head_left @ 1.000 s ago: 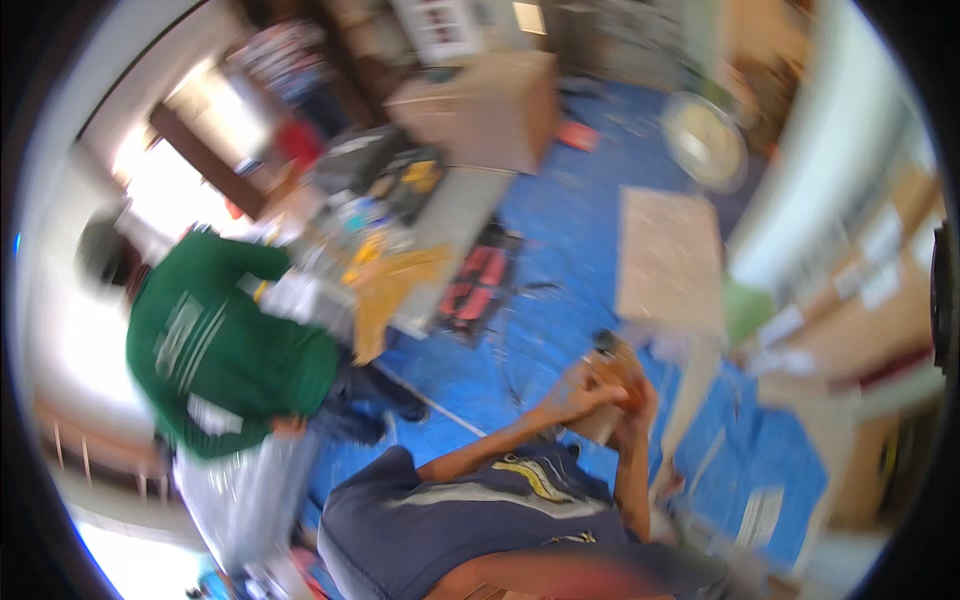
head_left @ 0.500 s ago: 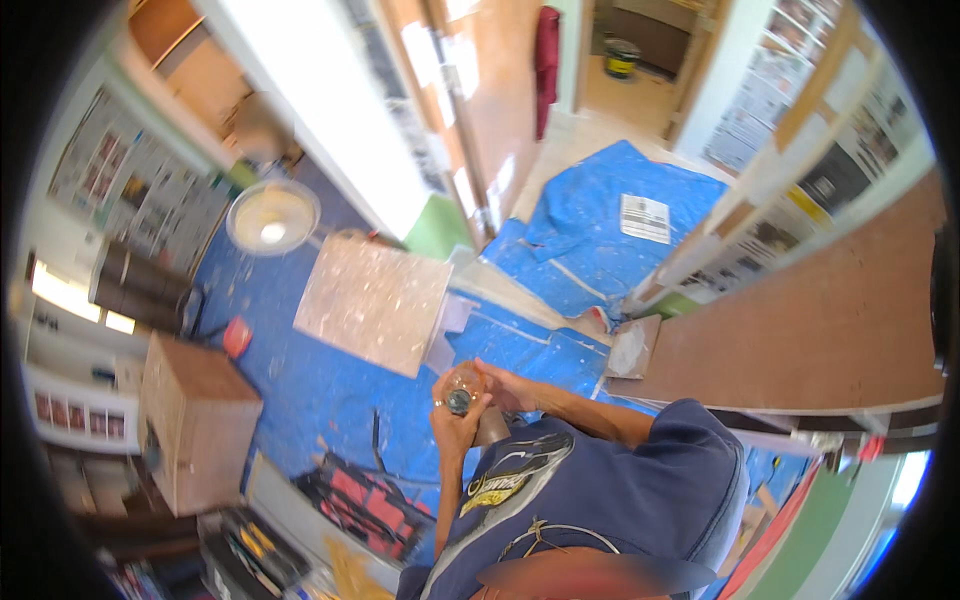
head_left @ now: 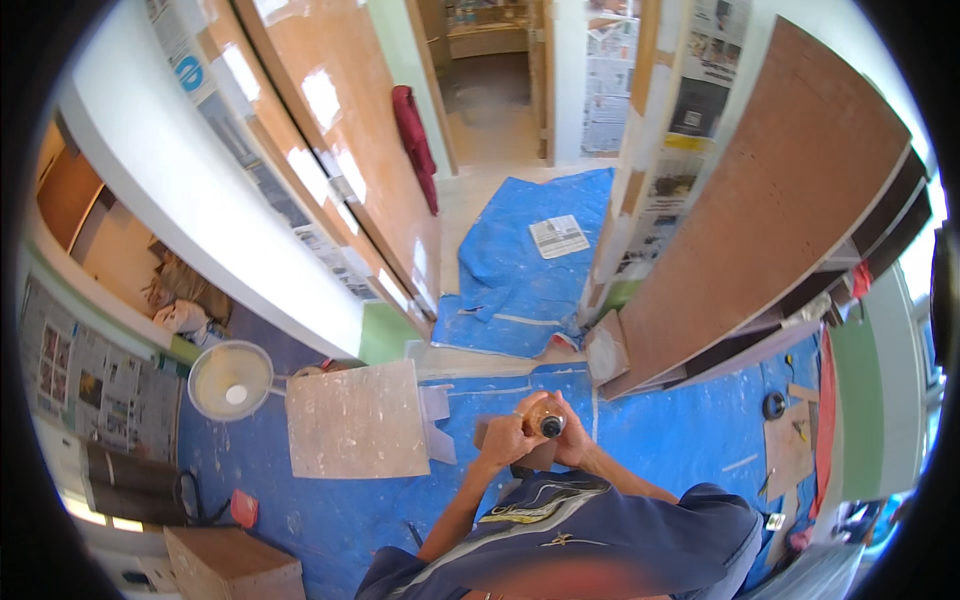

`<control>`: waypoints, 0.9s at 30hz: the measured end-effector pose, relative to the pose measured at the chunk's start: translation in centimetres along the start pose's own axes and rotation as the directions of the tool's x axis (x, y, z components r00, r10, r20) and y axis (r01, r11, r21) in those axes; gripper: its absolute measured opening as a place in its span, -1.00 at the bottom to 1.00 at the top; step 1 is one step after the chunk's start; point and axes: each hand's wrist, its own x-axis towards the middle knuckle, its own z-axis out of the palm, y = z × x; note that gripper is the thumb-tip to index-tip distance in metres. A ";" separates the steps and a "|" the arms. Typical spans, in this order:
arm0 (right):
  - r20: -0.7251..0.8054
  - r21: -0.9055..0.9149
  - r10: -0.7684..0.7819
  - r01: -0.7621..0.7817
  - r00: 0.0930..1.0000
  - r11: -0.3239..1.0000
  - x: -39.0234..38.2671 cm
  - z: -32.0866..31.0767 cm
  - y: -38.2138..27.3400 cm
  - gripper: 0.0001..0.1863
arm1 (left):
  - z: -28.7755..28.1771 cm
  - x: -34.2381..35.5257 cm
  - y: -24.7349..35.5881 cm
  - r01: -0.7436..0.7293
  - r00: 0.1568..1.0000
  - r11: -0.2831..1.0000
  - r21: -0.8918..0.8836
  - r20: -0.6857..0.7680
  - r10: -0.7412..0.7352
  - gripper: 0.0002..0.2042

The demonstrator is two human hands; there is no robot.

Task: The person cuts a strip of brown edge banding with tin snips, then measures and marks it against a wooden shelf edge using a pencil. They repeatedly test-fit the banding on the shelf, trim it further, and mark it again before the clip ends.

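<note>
Both hands are together in front of my chest, around a clear bottle (head_left: 541, 410) with amber-tinted contents and a dark cap (head_left: 551, 427) pointing up toward me. My left hand (head_left: 504, 441) grips it from the left with curled fingers. On the other side, my right hand (head_left: 575, 440) closes on the same bottle, its fingertips partly hidden behind it. Something brown and flat shows below the hands; I cannot make out what it is.
Blue sheeting (head_left: 660, 440) covers the floor. A speckled board (head_left: 358, 420) lies ahead to the left, beside a round white pan-shaped thing (head_left: 230, 382). A wooden box (head_left: 232, 565) stands lower left. A tall brown cabinet (head_left: 745, 215) rises at right; a door (head_left: 350, 130) stands ahead left.
My view has turned to the right, so the doorway and cabinet sit further left. Both hands stay on the bottle, and its cap now tilts more toward the right.
</note>
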 end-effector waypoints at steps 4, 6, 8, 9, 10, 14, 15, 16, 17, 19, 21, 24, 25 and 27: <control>-0.088 0.050 -0.063 0.067 0.994 0.996 -3.5 -0.9 1.1 -0.26 | 1.9 -0.4 -0.3 -0.098 0.982 0.991 -0.094 0.151 0.112 -0.24; -0.094 0.082 -0.085 0.093 0.992 0.992 -4.6 -1.9 1.5 -0.29 | 3.0 -0.6 0.0 -0.123 0.976 0.983 -0.137 0.160 0.145 -0.24; -0.169 0.062 -0.152 0.165 0.974 0.984 -5.5 -3.4 1.7 -0.34 | 4.0 -1.1 0.3 -0.069 0.974 0.989 -0.130 0.208 0.095 -0.24; -0.143 0.097 -0.162 0.177 0.976 0.980 -5.9 -4.3 1.7 -0.37 | 4.3 -1.3 0.4 -0.017 0.970 0.988 -0.155 0.235 0.054 -0.25; -0.193 0.113 -0.198 0.222 0.961 0.968 -6.2 -5.4 1.4 -0.40 | 4.8 -1.6 0.5 0.042 0.964 0.981 -0.187 0.266 0.009 -0.26; -0.053 0.421 -0.203 0.206 0.978 0.883 -8.5 -9.1 -0.4 -0.43 | 6.8 -2.9 -0.2 0.107 0.972 0.918 -0.382 0.233 -0.017 -0.36; 0.081 0.536 -0.213 0.138 0.974 0.833 -9.1 -9.6 -0.9 -0.41 | 7.4 -3.2 -0.4 0.088 0.984 0.915 -0.395 0.177 -0.019 -0.40; 0.014 0.520 -0.224 0.184 0.974 0.834 -9.7 -9.9 -1.4 -0.42 | 7.9 -3.3 -0.6 0.070 0.992 0.900 -0.431 0.128 -0.016 -0.44; -0.033 0.503 -0.239 0.223 0.970 0.835 -10.4 -10.1 -1.8 -0.41 | 8.5 -3.3 -0.6 0.068 0.995 0.871 -0.487 0.099 -0.022 -0.47; -0.054 0.489 -0.256 0.250 0.965 0.836 -11.9 -10.3 -2.1 -0.41 | 9.8 -3.0 0.0 0.000 0.999 0.837 -0.547 -0.044 -0.028 -0.58; -0.054 0.461 -0.233 0.231 0.971 0.857 -14.0 -10.8 -2.4 -0.51 | 11.3 -2.3 1.5 -0.104 0.977 0.844 -0.526 -0.214 -0.013 -0.66; -0.005 0.461 -0.252 0.225 0.968 0.858 -17.9 -13.2 -2.2 -0.48 | 14.0 -0.9 5.2 -0.221 0.909 0.830 -0.512 -0.416 -0.014 -0.76; 0.012 0.487 -0.248 0.211 0.969 0.848 -19.3 -14.5 -2.6 -0.46 | 15.2 -0.5 6.8 -0.238 0.909 0.809 -0.537 -0.417 -0.010 -0.76; -0.018 0.501 -0.282 0.252 0.959 0.828 -22.3 -17.2 -2.9 -0.42 | 17.6 -0.1 9.9 -0.259 0.901 0.742 -0.619 -0.431 -0.045 -0.71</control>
